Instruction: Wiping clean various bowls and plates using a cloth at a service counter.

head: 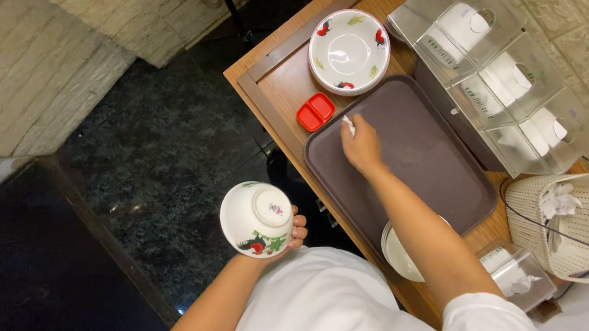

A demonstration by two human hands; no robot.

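Note:
My left hand (295, 233) holds a white bowl (257, 218) with a red and green painted pattern, turned bottom-up, out over the dark floor beside the table. My right hand (360, 147) reaches onto a dark brown tray (435, 162) and pinches a small white scrap, perhaps tissue (348, 125), against the tray's near-left corner. A wide white plate (349, 51) with the same painted pattern lies beyond the tray. A small red two-part sauce dish (315, 111) sits just left of the tray.
A wooden table (273, 80) carries everything. Clear plastic bins (504, 84) with white rolls stand at the right. A white woven basket (570, 222) and a clear tissue box (518, 274) sit near me. Another white bowl (397, 254) shows under my right arm.

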